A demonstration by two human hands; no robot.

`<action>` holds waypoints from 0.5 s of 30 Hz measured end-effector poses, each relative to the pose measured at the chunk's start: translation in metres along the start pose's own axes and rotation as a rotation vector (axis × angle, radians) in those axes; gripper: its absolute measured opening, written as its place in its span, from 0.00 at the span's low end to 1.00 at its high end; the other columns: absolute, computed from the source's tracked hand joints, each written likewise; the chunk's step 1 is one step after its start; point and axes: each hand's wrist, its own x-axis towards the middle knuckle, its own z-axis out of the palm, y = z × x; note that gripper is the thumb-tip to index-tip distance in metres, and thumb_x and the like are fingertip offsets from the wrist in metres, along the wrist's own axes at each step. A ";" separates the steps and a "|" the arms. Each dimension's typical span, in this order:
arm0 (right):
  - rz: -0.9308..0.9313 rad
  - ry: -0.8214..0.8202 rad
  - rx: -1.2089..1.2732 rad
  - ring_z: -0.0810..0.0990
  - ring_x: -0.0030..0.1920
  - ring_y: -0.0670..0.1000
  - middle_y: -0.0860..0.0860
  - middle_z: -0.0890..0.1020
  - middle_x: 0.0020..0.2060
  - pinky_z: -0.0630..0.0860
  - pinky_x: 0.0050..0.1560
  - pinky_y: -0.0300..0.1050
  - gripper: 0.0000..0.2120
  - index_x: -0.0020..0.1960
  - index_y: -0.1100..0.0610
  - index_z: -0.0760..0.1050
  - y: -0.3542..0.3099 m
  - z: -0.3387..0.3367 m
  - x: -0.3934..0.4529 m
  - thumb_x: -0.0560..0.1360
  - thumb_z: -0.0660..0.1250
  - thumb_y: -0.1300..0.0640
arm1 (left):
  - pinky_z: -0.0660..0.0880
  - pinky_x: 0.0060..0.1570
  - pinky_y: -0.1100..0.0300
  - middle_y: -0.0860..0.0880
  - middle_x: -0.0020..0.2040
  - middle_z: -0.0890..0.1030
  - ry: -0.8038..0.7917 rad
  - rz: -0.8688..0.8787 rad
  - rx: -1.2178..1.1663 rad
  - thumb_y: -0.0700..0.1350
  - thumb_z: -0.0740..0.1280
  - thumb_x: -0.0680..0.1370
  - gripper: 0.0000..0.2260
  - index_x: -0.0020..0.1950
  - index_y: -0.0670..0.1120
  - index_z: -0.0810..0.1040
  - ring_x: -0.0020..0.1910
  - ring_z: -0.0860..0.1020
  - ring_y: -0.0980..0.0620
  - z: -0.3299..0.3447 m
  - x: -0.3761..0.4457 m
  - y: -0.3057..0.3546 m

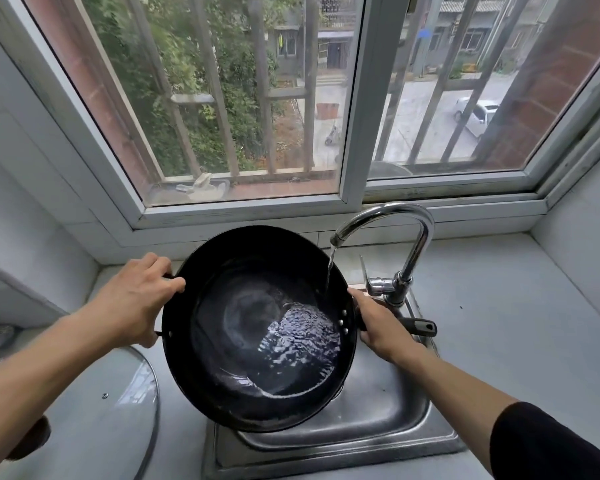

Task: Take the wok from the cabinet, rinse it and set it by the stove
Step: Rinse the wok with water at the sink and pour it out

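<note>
A black wok (243,386) hangs over the steel sink (388,420), tilted a little. Water runs from the chrome tap (414,244) onto its right inner side and pools rippling in the bowl. My left hand (136,299) grips the small loop handle on the wok's left rim. My right hand (378,327) holds the long black handle on the right, whose end sticks out past my fingers.
A glass lid (118,403) with a dark knob lies on the counter at the left. Grey counter (499,323) stretches to the right of the sink. A barred window (257,116) stands behind the tap. The tap lever points left, near the wok's rim.
</note>
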 end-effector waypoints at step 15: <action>-0.014 -0.126 -0.110 0.74 0.61 0.49 0.48 0.75 0.61 0.73 0.61 0.46 0.41 0.73 0.44 0.56 0.012 0.000 -0.011 0.68 0.73 0.60 | 0.67 0.56 0.62 0.57 0.57 0.67 -0.308 0.008 -0.091 0.60 0.72 0.55 0.39 0.66 0.62 0.68 0.57 0.65 0.55 -0.012 -0.016 0.017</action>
